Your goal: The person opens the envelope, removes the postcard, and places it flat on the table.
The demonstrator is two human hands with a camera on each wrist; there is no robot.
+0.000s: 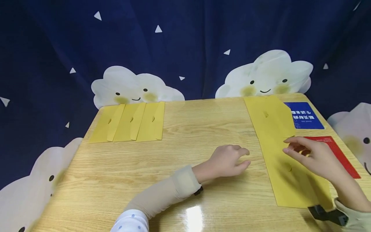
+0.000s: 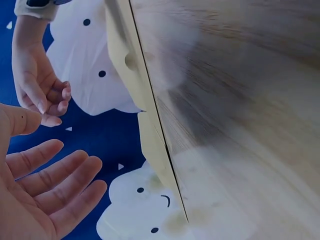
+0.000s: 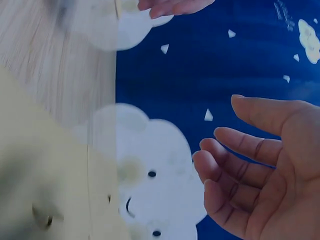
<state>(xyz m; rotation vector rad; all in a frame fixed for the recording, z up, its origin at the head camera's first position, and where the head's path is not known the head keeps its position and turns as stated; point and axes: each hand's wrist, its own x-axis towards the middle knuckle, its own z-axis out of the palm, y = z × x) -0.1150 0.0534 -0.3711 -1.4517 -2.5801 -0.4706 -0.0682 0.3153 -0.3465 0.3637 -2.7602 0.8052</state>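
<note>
Over the bare wood right of the table's middle, my left hand (image 1: 227, 161) hovers with fingers loosely spread, holding nothing; the left wrist view shows its palm and relaxed fingers. My right hand (image 1: 321, 158) is above the nearer yellow envelope (image 1: 278, 183) on the right, fingers loosely bent and nothing between them. A second yellow envelope (image 1: 258, 122) lies just beyond it, its edge meeting the nearer one. Partly covered by my right hand is a red card or booklet (image 1: 345, 161). A blue one (image 1: 316, 124) with white print sits beside the far envelope.
Three yellow envelopes (image 1: 127, 122) lie overlapping in a row at the table's far left. The wooden table (image 1: 185, 129) ends at a dark blue curtain (image 1: 185, 42) with clouds and white triangles. A black strap (image 1: 327, 216) is at the right wrist.
</note>
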